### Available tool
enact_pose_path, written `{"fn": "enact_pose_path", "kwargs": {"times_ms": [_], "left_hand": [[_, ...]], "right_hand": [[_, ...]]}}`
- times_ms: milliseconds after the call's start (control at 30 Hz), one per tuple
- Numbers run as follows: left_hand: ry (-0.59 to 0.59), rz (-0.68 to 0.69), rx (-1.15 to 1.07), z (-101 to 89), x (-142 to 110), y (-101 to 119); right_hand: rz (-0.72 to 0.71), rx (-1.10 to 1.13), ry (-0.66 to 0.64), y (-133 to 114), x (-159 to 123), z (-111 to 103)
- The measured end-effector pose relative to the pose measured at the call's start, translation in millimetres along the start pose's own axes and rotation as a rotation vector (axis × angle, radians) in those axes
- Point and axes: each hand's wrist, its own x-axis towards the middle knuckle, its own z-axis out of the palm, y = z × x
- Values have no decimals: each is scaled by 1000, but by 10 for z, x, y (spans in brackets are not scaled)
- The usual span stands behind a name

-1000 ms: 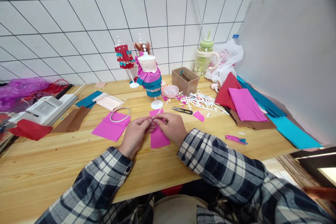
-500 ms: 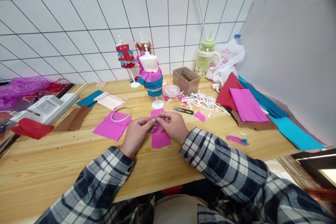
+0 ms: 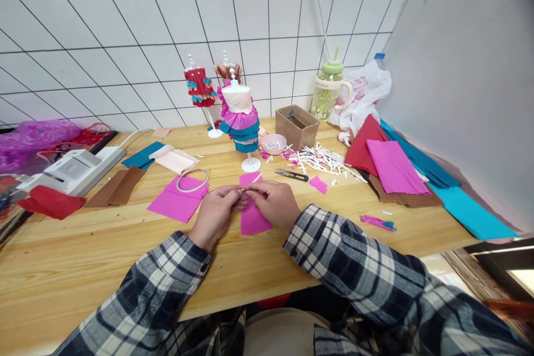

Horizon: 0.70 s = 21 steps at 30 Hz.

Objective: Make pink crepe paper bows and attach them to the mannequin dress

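Three dress forms [image 3: 240, 112] stand clothed, seemingly done; small handwork looks unfinished. Left hand [image 3: 219, 212] and right hand [image 3: 276, 204] pinch fingertips together over pink cloth [image 3: 255, 225], apparently on pale strip [image 3: 257, 177], mostly hidden. Pink cloth lies flat on table [image 3: 246, 267], loose; snips [image 3: 292, 176] rest nearby.

Hands: 2, left hand [image 3: 216, 214] plus right hand [image 3: 277, 204]. Pale strip [image 3: 257, 177] at fingertips: 1. Magenta sheet [image 3: 255, 222] under hands: 1. Dress forms: 3, red-clad one [image 3: 200, 88], brown-ruffled one [image 3: 227, 70], white-topped one [image 3: 240, 100]. Hoop [image 3: 187, 192]: 1. Snips [image 3: 294, 176]: 1 pair. Bowl [image 3: 274, 151]: 1. Box [image 3: 295, 134]: 1. Jug [image 3: 326, 94]: 1. Power strip [image 3: 102, 161]: 1. Brown pieces [image 3: 126, 186], left side: 2 visible. White strips [image 3: 317, 160]: heaped, can't count.
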Motion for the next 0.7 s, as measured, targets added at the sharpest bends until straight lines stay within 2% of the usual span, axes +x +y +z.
{"fn": "enact_pose_path", "kwargs": {"times_ms": [133,267,500,700], "left_hand": [[-32,-87,-92,-8,2,-9],[-53,-112,-137,-25,16,-30],[-30,-45,-1,-13,0,-45],[36,48,60,-2,-2,-70]], "right_hand": [[-21,-27,26,4,16,-26],[-38,-49,30,-1,25,-41],[-2,-74,28,-21,31,-38],[-20,-56,17,-4,36,-48]]}}
